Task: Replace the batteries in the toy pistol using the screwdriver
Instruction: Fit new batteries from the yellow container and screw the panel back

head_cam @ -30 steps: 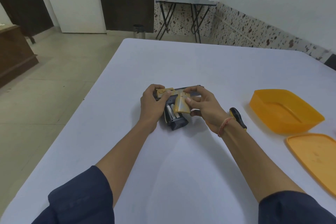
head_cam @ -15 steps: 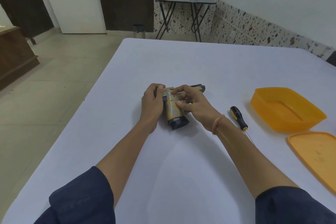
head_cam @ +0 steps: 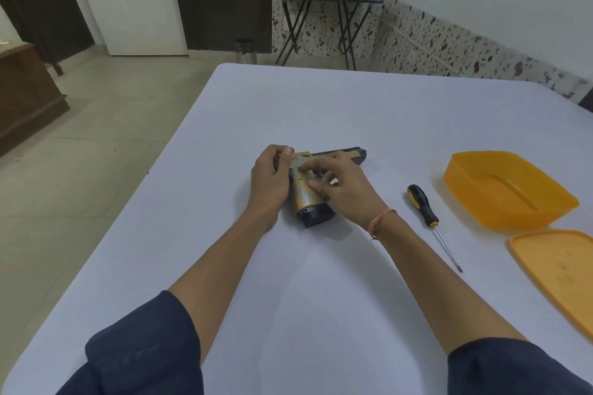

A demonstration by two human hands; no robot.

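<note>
Counter point(head_cam: 288, 282) nearest, pistol point(head_cam: 308, 199) lying mid-way. Left hand point(head_cam: 269, 183) gripping its rear; right hand point(head_cam: 345, 189) pressing the cover, open a second ago, now seated. Screwdriver point(head_cam: 423, 207) lying untouched beside; screw probably next.

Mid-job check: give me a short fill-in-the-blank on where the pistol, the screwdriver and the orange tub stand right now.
1. Both the left hand and the right hand rest on the ____.
2. The screwdriver lies on the table, touched by ____ hand.
3. The orange container stands open; its ____ lies beside it, nearer the person.
4. On the toy pistol, the gold grip cover sits ____ the battery bay.

Missing words: toy pistol; neither; lid; over
</note>
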